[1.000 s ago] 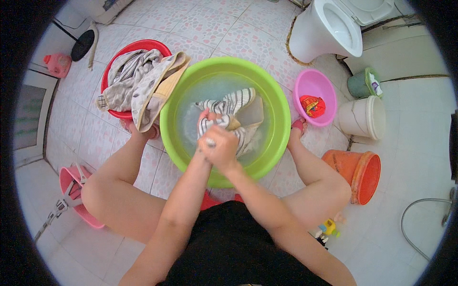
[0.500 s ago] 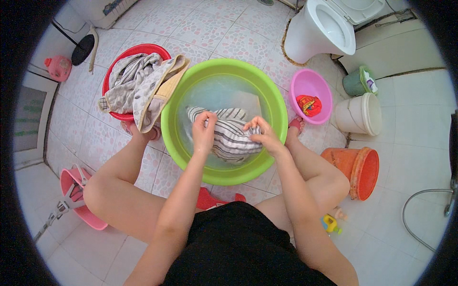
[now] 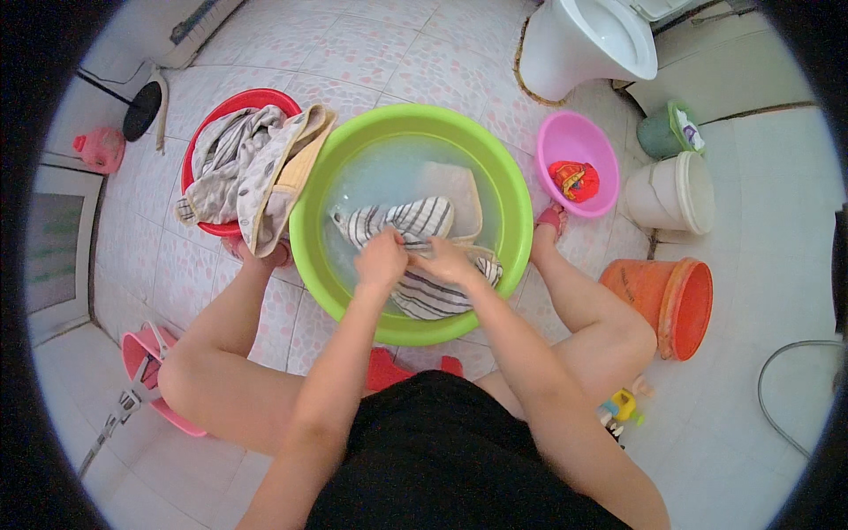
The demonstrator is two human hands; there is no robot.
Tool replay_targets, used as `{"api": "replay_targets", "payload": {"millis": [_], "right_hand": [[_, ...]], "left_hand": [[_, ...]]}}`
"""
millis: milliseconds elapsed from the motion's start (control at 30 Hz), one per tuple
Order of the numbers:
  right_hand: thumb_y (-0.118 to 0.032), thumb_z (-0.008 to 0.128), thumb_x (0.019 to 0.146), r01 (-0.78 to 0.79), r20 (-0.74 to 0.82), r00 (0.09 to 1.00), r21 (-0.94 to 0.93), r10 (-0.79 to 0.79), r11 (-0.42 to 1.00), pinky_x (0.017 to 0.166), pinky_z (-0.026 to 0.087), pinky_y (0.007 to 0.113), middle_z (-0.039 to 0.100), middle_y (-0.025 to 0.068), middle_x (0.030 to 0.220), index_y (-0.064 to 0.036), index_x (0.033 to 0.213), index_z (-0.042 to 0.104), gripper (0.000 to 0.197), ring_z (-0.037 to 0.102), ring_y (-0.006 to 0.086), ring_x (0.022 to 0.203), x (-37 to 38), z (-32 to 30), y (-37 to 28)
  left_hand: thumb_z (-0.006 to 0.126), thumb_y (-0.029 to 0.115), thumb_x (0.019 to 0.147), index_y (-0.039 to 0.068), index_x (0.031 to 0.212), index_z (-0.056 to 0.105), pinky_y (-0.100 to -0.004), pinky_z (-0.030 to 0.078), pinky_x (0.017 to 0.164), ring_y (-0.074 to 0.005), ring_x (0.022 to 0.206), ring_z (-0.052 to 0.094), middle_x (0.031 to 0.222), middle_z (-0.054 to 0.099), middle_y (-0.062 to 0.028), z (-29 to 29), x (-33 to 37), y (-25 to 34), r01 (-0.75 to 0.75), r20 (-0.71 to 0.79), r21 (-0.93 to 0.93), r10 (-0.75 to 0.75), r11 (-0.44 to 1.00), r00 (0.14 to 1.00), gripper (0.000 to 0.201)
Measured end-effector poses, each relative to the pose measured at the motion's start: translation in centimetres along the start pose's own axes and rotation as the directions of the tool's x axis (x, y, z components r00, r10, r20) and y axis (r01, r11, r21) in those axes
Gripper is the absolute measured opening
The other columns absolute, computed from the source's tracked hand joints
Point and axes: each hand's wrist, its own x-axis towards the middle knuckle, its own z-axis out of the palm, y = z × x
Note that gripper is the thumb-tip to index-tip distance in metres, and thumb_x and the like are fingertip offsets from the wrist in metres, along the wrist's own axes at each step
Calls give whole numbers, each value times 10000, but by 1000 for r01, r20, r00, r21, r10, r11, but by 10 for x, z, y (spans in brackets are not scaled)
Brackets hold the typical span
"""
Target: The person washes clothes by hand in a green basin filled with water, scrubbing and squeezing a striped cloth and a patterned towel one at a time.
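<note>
Gripping striped cloth (image 3: 426, 217): left hand (image 3: 382, 258), curled; right hand (image 3: 447, 262) touching it (can't tell grip).

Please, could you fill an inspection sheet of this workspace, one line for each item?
Surface: tiled floor, pink pattern.
Things in hand: striped cloth, partly in cloudy water inside green basin.
Clutter: red basin with clothes, left; pink basin and orange bucket, right.
Hands: left hand and right hand close together at the striped cloth; exact grip unclear.
Cables: grey hose, far right.
Surroundings: toilet, upper right.
</note>
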Motion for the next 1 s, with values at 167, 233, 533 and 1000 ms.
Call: {"api": "replay_targets", "payload": {"millis": [167,233,533,1000], "right_hand": [[-581,651,600,-74,-35,997,-106,71,992,821,437,415,538,273,1043,101,1099,432,873,543,397,957,-29,20,-18],[-575,649,605,-81,13,996,-144,84,986,810,445,405,542,275,1031,107,1068,456,847,547,394,953,-36,26,-16],[-160,677,618,53,28,997,411,-71,910,749,447,328,624,130,838,-16,987,582,407,588,242,805,-45,-7,11],[-29,601,636,178,-582,808,390,92,904,862,393,364,498,179,1029,-101,1167,407,570,468,349,1020,67,-61,10]], "left_hand": [[568,127,694,129,918,579,-501,342,849,-268,1091,464,1005,589,-91,-18,37,15,-112,-224,492,250,863,942,224],[608,137,672,151,991,571,-515,312,880,-266,1134,427,1033,584,-82,-10,63,5,-324,-161,483,446,814,880,321],[640,219,697,176,1267,387,-443,338,907,-292,971,537,950,617,-116,-7,99,-10,-586,399,462,434,666,808,625],[466,351,857,54,1095,495,-443,438,714,-377,811,565,887,545,-235,-85,99,-26,-260,-206,150,287,954,936,382]]}}
